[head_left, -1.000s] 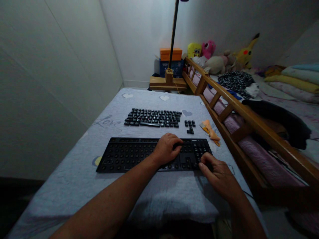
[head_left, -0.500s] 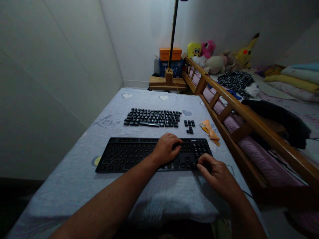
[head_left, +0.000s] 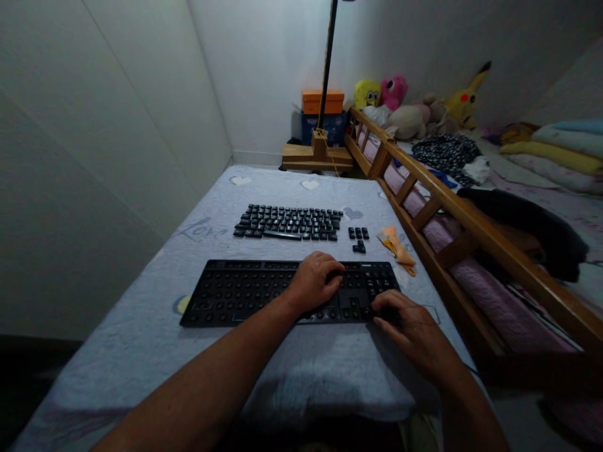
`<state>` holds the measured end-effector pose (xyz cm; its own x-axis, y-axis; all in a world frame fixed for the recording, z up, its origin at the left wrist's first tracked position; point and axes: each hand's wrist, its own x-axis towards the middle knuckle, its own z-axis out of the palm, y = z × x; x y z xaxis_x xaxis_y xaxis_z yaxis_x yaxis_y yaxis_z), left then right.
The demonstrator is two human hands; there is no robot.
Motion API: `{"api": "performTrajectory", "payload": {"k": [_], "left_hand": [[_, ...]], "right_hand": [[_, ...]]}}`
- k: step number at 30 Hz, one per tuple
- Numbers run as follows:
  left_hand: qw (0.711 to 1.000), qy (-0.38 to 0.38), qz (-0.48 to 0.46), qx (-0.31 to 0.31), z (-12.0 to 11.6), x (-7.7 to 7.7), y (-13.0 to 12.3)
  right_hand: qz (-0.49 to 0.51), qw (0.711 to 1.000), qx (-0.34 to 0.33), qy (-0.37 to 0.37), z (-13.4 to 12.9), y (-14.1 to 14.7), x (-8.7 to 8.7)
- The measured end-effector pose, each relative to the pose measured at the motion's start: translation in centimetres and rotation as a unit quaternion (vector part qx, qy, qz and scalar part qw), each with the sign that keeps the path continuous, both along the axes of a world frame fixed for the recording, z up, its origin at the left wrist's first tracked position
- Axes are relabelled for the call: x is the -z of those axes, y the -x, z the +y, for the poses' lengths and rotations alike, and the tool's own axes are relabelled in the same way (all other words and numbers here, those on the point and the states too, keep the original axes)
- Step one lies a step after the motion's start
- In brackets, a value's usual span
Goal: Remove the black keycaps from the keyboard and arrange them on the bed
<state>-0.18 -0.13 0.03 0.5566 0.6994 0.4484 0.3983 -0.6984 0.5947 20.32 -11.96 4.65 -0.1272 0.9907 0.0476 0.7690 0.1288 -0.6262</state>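
Observation:
A black keyboard [head_left: 264,289] lies across the bed-like surface, with most of its key positions bare and keycaps still on the number pad. My left hand [head_left: 315,282] rests on its middle-right part, fingers curved over the far edge, holding it down. At the number pad's lower left corner, my right hand [head_left: 405,320] has thumb and forefinger closed around a keycap [head_left: 370,313]; the other fingers hide part of the pad. Beyond the keyboard, removed keycaps [head_left: 292,223] lie in rows, with a smaller keycap group [head_left: 358,238] to their right.
An orange cloth-like item [head_left: 398,246] lies right of the loose keycaps. A wooden bed rail [head_left: 424,182] runs along the right side. At the back stand a wooden stand base [head_left: 301,157] with a dark pole and an orange box [head_left: 323,102]. Plush toys lie beyond the rail.
The thumb and forefinger of my right hand have spread slightly and shifted at the number pad's lower corner. My left hand keeps its place on the keyboard.

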Motion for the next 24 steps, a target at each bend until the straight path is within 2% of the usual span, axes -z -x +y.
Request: {"api": "performTrajectory", "payload": {"k": [7,15,24], "left_hand": [[1.000,0.006,0.014,0.002,0.0,-0.1,-0.1],[0.999,0.013,0.036,0.007,0.1,-0.1,-0.1],[0.999,0.011,0.042,0.006,0.1,0.0,-0.1]], "right_hand": [[-0.005,1.000,0.018,0.002,0.0,0.0,0.4],[0.008,1.000,0.021,0.022,0.8,-0.1,-0.3],[0.019,0.998,0.025,0.052,1.5,-0.8,-0.4]]}}
